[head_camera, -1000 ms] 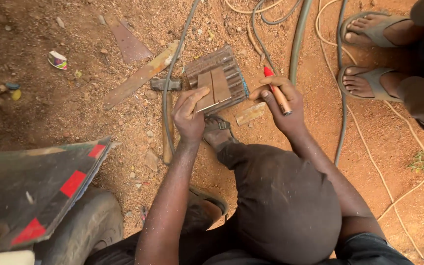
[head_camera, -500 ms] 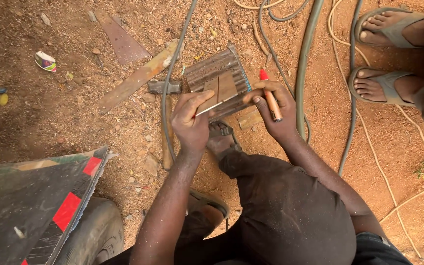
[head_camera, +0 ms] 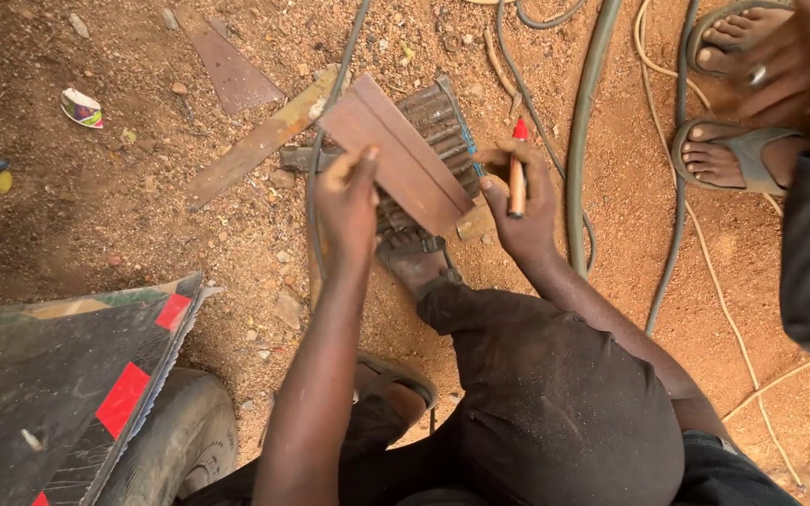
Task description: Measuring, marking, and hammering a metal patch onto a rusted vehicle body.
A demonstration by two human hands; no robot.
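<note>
Your left hand (head_camera: 349,201) is clamped on the near-left edge of the flat rusty steel plate (head_camera: 396,155), tilting it up off the ribbed metal grate (head_camera: 438,122) that lies on the dirt at about 12 o'clock from your knee. The plate looks stiff and fairly heavy for its size, with raw edges (probably sharp, gritty rather than slippery), so grip the long edge, thumb on top, as you have it. Your right hand (head_camera: 517,201) is closed around a red-tipped marker (head_camera: 517,173) at 3 o'clock of the plate, its fingers touching the plate's lower corner. Left forearm is straight out, wrist bent down; right elbow is tucked beside your knee. Hoses (head_camera: 583,141) run just right, at 2 o'clock.
</note>
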